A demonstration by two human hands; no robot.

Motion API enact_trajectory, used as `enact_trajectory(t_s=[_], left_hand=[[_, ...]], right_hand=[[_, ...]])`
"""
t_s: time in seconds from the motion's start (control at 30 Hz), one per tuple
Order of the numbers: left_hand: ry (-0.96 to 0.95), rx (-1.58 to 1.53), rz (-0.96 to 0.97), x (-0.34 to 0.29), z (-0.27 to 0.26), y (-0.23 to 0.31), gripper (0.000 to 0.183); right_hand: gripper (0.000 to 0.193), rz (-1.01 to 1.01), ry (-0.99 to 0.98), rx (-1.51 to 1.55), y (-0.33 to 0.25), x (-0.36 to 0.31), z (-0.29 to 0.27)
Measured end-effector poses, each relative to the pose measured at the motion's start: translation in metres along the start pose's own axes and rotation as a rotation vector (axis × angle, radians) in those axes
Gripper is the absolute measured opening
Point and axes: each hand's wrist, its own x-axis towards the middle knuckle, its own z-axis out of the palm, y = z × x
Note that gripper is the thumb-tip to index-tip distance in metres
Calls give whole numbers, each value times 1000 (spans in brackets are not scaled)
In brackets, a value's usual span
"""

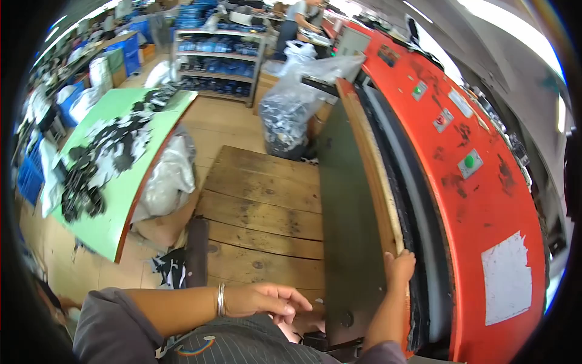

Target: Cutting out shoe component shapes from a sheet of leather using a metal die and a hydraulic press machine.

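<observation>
My right hand [399, 267] is closed over the wooden edge board [376, 182] that runs along the front of a large red machine [418, 133]. Below that edge hangs a dark green panel [348, 206]. In front of my body, my left hand [276, 301] hovers with loosely bent fingers and holds nothing; a metal bangle circles its wrist. Beneath and beyond it lies a wooden plank platform [260, 212] with dark stains. Between the wooden edge and the red cover runs a dark slot [418, 224] with a grey bar in it.
To the left stands a light green table [130, 200] strewn with black and white cut pieces [115, 145]. White bags [167, 176] sit under its edge. Farther off are a clear plastic bag of dark pieces [285, 115], a loaded rack [218, 57] and another person [296, 24].
</observation>
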Motion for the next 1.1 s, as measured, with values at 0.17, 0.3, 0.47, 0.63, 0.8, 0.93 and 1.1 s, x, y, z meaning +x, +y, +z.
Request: enact_trajectory(t_s=[0.17, 0.3, 0.47, 0.63, 0.8, 0.93, 1.1], left_hand=[[-83, -30, -104, 108, -54, 91, 40], [-87, 153, -240, 190, -95, 161, 38], [-21, 772, -177, 293, -181, 241, 30], [211, 1320, 104, 399, -274, 355, 22], [211, 1766, 370, 504, -369, 446, 26], [307, 1971, 222, 540, -404, 475, 49], [271, 1993, 168, 565, -393, 473, 56]], right_hand=[[43, 75, 36, 4, -7, 56, -5], [40, 92, 47, 77, -31, 95, -7], [48, 185, -43, 150, -68, 131, -10], [48, 263, -282, 302, -89, 173, -17], [51, 351, -76, 349, -55, 292, 2], [69, 486, 89, -34, 13, 415, 64], [73, 197, 12, 190, 127, 504, 89]])
